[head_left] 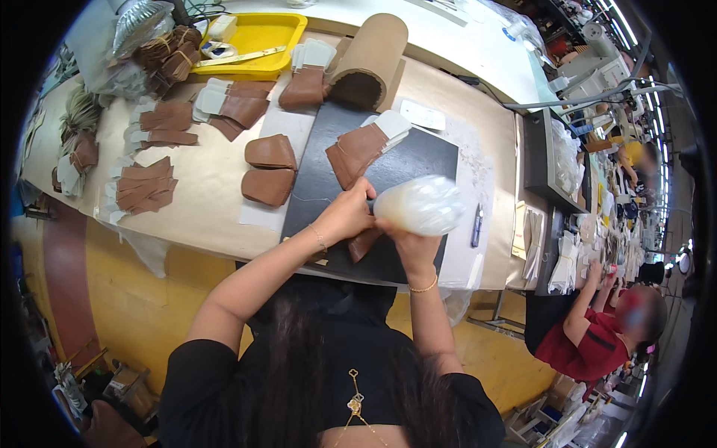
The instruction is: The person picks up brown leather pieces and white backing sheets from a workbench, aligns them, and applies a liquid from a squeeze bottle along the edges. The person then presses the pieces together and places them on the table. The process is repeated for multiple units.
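Note:
My right hand (409,243) is wrapped around a cloudy, translucent plastic bottle (424,204), which lies tilted over the dark work board (321,157). Close against it, my left hand (347,211) is closed with its fingers curled beside the bottle's narrow end. A brown leather piece (364,245) pokes out beneath the fingers and seems to be in the left hand's grip; the fingers hide most of it. Just beyond the left hand lies a fanned stack of brown leather pieces (355,151) with pale backing tabs. Two rounded brown leather pieces (269,170) lie left of the board.
Several leather stacks (146,187) lie across the table's left side. A yellow tray (261,66) and a brown cardboard tube (385,52) stand at the back. A pen (476,226) lies right of the board. At far right, a person in red (586,340) works at another table.

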`<control>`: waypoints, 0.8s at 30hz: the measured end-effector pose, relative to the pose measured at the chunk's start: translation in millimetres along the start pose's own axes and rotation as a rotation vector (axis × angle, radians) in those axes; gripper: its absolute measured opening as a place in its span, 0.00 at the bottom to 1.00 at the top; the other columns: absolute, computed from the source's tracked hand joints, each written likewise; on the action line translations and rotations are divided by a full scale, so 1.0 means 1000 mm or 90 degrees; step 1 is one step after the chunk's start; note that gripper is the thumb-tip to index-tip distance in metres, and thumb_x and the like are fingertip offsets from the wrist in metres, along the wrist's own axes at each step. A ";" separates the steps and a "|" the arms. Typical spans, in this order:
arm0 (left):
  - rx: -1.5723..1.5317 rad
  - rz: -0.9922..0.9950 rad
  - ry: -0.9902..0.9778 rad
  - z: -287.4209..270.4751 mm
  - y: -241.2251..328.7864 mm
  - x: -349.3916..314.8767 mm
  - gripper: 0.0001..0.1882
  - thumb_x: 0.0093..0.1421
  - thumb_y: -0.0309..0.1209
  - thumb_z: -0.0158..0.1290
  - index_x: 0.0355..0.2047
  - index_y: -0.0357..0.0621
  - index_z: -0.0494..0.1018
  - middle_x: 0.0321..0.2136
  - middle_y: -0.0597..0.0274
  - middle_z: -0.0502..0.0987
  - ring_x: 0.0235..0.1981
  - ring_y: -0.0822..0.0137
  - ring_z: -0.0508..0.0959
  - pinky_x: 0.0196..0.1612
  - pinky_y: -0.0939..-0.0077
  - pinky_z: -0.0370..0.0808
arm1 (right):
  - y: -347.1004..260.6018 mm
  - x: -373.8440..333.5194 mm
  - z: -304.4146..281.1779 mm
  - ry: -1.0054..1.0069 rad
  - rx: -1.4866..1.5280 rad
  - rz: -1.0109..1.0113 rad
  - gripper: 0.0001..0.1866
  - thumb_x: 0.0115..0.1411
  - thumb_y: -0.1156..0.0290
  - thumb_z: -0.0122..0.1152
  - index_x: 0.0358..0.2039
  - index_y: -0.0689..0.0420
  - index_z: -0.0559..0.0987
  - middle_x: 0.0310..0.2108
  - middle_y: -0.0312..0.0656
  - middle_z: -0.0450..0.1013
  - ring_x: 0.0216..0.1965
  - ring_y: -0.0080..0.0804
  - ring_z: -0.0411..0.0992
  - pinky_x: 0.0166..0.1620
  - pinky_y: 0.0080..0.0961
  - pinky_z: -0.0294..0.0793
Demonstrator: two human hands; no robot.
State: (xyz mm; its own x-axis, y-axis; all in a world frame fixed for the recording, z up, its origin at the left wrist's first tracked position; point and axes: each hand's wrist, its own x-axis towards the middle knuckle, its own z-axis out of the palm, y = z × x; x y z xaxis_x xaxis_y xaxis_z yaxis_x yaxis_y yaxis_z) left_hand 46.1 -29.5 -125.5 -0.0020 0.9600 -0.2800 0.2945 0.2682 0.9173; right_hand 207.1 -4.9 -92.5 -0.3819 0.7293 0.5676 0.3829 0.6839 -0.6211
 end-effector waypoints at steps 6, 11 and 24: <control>-0.036 0.009 -0.043 -0.017 0.003 -0.005 0.20 0.53 0.30 0.63 0.37 0.40 0.62 0.20 0.60 0.74 0.24 0.71 0.75 0.30 0.70 0.71 | 0.031 0.015 -0.006 0.092 -0.001 0.218 0.17 0.44 0.65 0.76 0.31 0.60 0.80 0.26 0.40 0.78 0.27 0.34 0.75 0.35 0.31 0.74; -0.261 0.074 -0.050 -0.059 0.008 -0.024 0.08 0.59 0.26 0.57 0.37 0.37 0.72 0.30 0.65 0.78 0.36 0.77 0.75 0.42 0.80 0.72 | 0.055 0.013 -0.036 0.240 0.082 0.227 0.37 0.46 0.56 0.75 0.49 0.67 0.71 0.43 0.47 0.74 0.43 0.37 0.73 0.49 0.33 0.73; -0.599 0.143 0.513 -0.203 -0.042 0.038 0.34 0.61 0.20 0.48 0.66 0.42 0.47 0.39 0.51 0.75 0.37 0.64 0.79 0.37 0.70 0.81 | 0.034 0.009 -0.044 0.277 0.133 0.252 0.46 0.44 0.45 0.74 0.52 0.67 0.66 0.47 0.47 0.70 0.47 0.39 0.71 0.51 0.34 0.73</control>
State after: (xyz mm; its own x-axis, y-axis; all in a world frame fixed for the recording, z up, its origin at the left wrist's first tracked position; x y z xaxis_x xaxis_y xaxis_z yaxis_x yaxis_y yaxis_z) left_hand -160.6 12.5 -117.4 -0.7198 0.6790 -0.1445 -0.4292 -0.2716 0.8614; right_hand 253.5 26.2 -84.6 0.1500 0.8979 0.4139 0.2352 0.3742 -0.8970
